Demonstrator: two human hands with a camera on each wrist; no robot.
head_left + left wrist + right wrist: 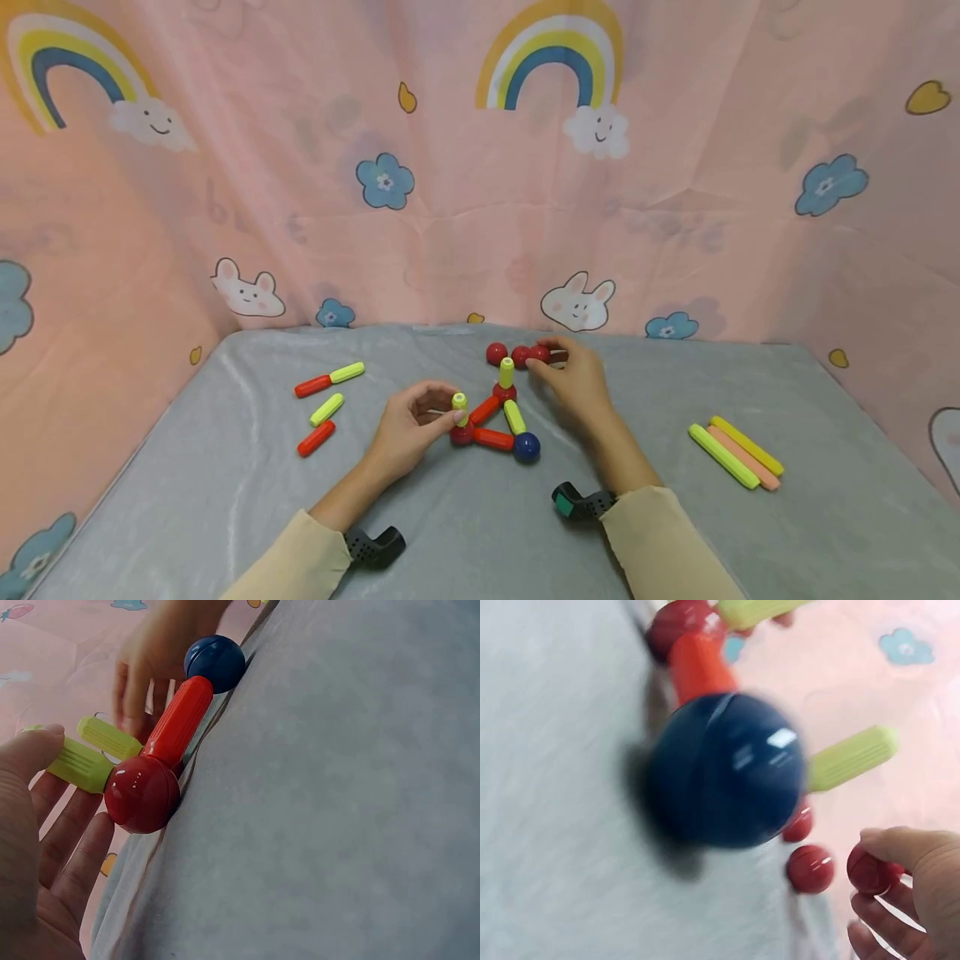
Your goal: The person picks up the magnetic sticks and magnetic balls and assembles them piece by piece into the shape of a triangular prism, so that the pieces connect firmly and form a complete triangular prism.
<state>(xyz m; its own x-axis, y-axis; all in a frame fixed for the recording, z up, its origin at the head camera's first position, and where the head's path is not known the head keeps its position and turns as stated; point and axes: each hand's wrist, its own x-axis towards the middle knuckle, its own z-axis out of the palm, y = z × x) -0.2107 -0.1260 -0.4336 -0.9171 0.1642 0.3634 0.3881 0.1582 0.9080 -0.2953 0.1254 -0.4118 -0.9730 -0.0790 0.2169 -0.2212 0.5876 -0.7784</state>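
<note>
A flat triangle of magnetic rods and balls lies on the cloth, with a red rod [493, 439] running to a blue ball [527, 447]. Two yellow-green rods stand upright on its red corner balls. My left hand [405, 427] holds the near upright yellow-green rod [81, 766] between thumb and fingers, its fingertips close to the red ball [142, 795] beneath. Beyond the triangle, my right hand [579, 382] pinches a loose red ball [868, 870] by thumb and fingertips. Two more red balls sit beside it, one of them this ball [497, 354].
Loose short rods lie at the left, among them a red rod [317, 438] and a yellow-green rod [327, 409]. Three long sticks [723, 457] lie side by side at the right. A pink printed curtain [465, 250] hangs behind the grey cloth [225, 508].
</note>
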